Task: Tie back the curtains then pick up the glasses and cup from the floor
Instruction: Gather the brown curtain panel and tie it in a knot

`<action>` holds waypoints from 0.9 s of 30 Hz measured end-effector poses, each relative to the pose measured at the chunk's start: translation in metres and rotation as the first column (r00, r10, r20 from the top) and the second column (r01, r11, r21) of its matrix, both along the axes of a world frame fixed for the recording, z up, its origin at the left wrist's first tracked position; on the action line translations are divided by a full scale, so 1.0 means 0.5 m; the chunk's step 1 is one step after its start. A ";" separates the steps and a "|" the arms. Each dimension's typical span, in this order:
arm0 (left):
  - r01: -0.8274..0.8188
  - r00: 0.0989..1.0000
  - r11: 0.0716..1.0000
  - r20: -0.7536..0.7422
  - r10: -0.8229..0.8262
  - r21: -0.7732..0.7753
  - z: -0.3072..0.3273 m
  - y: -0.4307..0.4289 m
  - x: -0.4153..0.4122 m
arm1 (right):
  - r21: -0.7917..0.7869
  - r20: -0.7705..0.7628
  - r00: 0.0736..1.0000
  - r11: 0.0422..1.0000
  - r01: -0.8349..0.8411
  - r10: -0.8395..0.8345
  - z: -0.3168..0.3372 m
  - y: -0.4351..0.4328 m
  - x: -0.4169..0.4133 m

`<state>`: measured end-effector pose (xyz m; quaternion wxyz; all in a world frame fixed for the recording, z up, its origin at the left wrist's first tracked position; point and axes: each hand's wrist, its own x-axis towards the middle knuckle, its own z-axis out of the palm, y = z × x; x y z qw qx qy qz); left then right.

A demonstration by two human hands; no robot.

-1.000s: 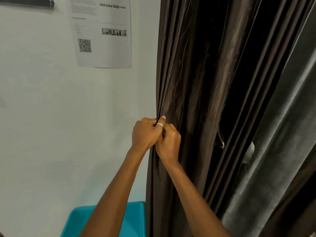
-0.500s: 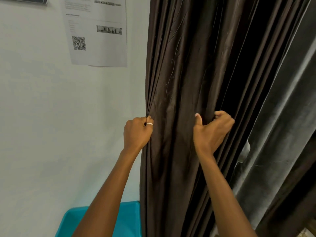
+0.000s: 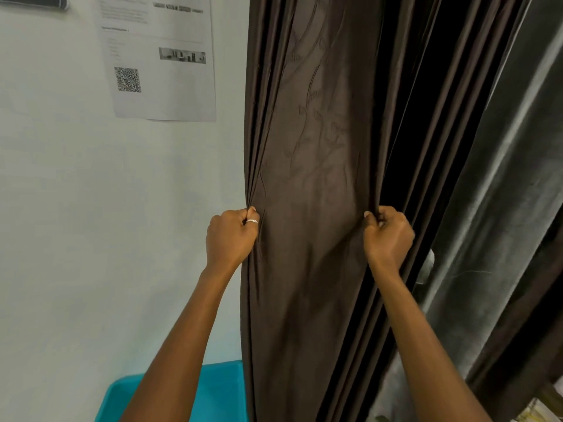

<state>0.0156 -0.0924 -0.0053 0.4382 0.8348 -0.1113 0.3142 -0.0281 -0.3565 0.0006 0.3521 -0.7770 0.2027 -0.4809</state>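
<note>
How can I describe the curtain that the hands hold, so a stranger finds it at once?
Start at the white wall on the left; the curtain hangs right beside it. It is dark brown with faint swirls, unlike the plain grey curtain to its right.

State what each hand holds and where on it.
Left hand grips the brown curtain at its left edge; right hand grips a fold of it further right.

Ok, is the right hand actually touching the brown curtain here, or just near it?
Touching. The head view shows the right hand gripping a bunched fold of the brown curtain, thumb and curled fingers pinching the fabric.
</note>
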 end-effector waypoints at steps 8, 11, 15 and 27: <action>0.059 0.998 0.998 -0.008 -0.059 0.024 -0.004 -0.046 -0.026 | -0.108 0.112 0.960 0.964 -0.244 0.255 -0.068 0.179 -0.035; 0.096 0.995 0.995 -0.009 -0.095 0.039 -0.002 -0.063 -0.034 | -0.119 0.038 0.911 0.907 -0.404 0.411 -0.070 0.227 -0.021; 0.192 0.981 0.981 -0.018 -0.192 -0.001 -0.010 -0.067 -0.031 | -0.147 -0.007 0.873 0.863 -0.483 0.487 -0.064 0.269 -0.008; 0.272 0.953 0.962 -0.132 -0.273 -0.024 0.013 -0.051 -0.046 | -0.007 0.010 0.796 0.796 -0.605 0.605 -0.085 0.277 -0.007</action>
